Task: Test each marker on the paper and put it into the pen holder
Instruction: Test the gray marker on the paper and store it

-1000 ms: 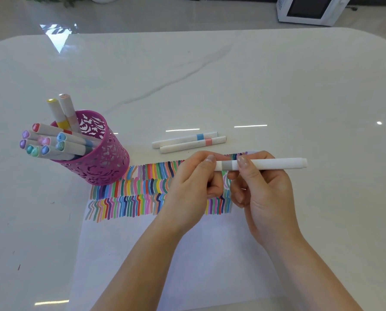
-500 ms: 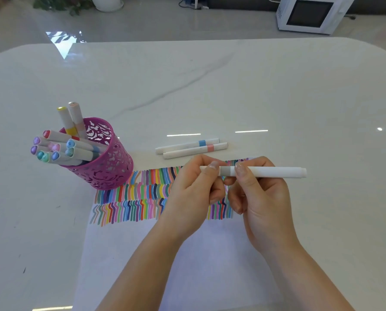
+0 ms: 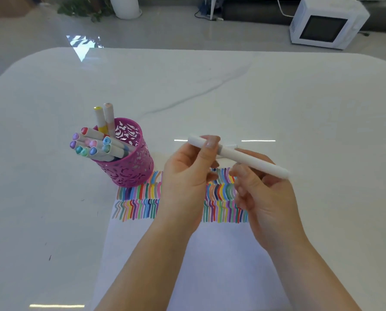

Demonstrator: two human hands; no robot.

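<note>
the pen holder (image 3: 129, 169) stands at the left. the left hand (image 3: 185, 176) pinches the marker (image 3: 250, 161) near one end, above the paper (image 3: 210, 254). it looks light, hard and slippy; hold its middle. the right hand (image 3: 266, 198) curls underneath; i cannot tell if it grips.

Glossy veined table (image 3: 277, 97), matt white paper (image 3: 221, 265), smooth plastic-looking marker (image 3: 255, 163).

On the table (image 3: 277, 97), at 6 o'clock: the paper (image 3: 210, 265). At the paper's 11 o'clock corner, touching it: the pen holder (image 3: 133, 169). Holds markers (image 3: 97, 149), tilted toward 9 o'clock. Over the paper's far half: the left hand (image 3: 187, 176), with the right hand (image 3: 266, 198) at its 3 o'clock. Across both: one marker (image 3: 250, 160). Just behind, at 12 o'clock, flat on the table: a second marker (image 3: 231, 145), mostly hidden. Beyond the table, at 1 o'clock, on the floor: a microwave (image 3: 326, 23).
</note>
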